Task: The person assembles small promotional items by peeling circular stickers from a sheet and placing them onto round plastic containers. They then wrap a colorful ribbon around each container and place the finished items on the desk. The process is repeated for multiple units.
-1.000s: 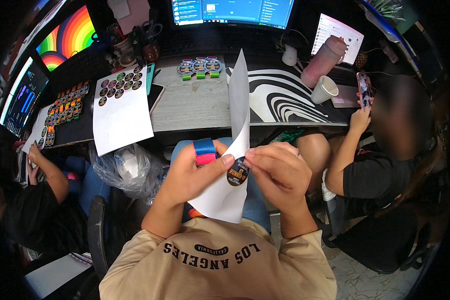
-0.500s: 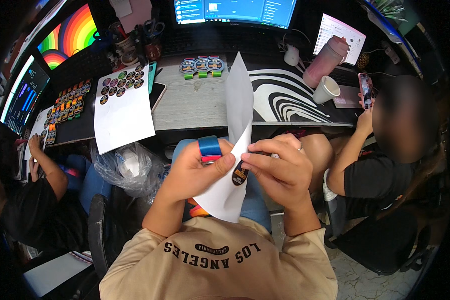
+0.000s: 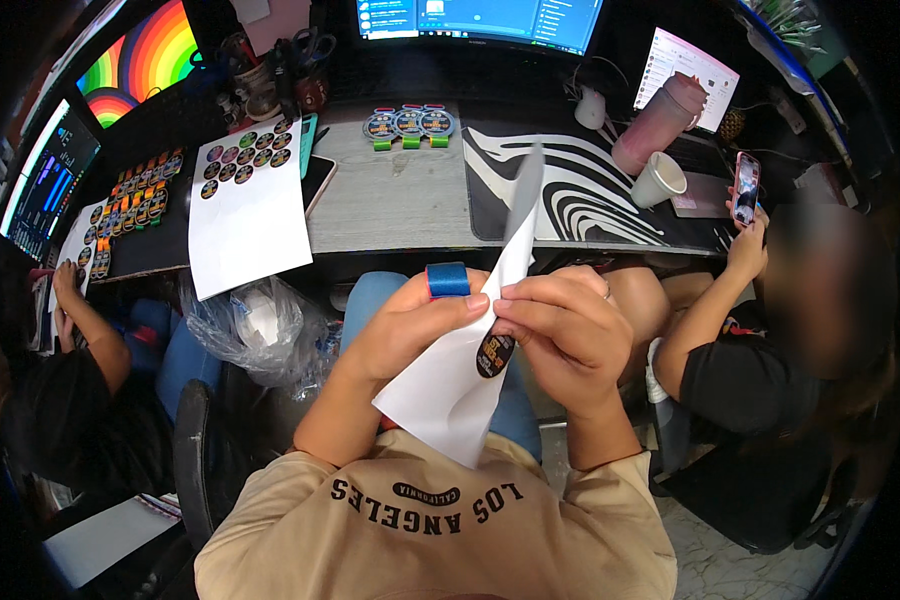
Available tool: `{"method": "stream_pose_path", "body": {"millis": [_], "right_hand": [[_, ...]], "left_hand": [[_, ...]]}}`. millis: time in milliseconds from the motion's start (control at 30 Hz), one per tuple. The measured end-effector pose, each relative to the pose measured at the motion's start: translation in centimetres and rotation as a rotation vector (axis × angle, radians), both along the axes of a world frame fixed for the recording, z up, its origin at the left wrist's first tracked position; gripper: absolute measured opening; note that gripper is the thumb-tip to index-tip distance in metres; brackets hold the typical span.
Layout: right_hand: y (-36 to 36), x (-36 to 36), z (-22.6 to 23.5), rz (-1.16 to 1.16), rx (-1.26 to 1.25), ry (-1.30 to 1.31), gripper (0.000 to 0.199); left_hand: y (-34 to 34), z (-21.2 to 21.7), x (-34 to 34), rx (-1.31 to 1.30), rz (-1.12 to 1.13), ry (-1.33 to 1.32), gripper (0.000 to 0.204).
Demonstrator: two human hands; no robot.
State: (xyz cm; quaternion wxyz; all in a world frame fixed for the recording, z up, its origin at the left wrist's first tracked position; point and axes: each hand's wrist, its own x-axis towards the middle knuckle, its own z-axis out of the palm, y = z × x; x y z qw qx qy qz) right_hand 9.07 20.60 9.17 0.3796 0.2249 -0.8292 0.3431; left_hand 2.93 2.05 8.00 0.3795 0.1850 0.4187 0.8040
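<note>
A curled white sticker sheet (image 3: 435,395) is held upright over my lap. My left hand (image 3: 395,330) is closed on it, thumb pressed on its face, with a blue ribbon (image 3: 448,280) looped over the fingers. Beside it, my right hand (image 3: 575,330) pinches the sheet's right edge. Just below those fingertips shows a dark round sticker (image 3: 495,353) with orange and white print; whether it is partly lifted, I cannot tell. Whatever hangs from the ribbon behind the sheet is hidden.
Three medals (image 3: 408,125) with green ribbon ends lie on the grey desk (image 3: 380,200). Left of them is another sticker sheet (image 3: 245,230), with more medals (image 3: 140,205) beyond. A paper cup (image 3: 660,182) and pink bottle (image 3: 655,130) stand right. Co-workers sit at both sides, one holding a phone (image 3: 745,190).
The sheet has tilted, its top leaning further right and its lower corner swinging left. More of the dark sticker shows below my right fingertips. Both hands keep their grip.
</note>
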Motion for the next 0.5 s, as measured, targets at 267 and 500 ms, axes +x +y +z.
{"method": "stream_pose_path", "body": {"millis": [267, 500], "right_hand": [[0.1, -0.3, -0.7, 0.006, -0.057, -0.040, 0.025], [0.8, 0.2, -0.3, -0.060, 0.002, -0.152, 0.048]], "left_hand": [[0.1, -1.0, -0.6, -0.034, 0.054, -0.053, 0.015], [1.0, -1.6, -2.0, -0.209, 0.298, 0.187, 0.014]]}}
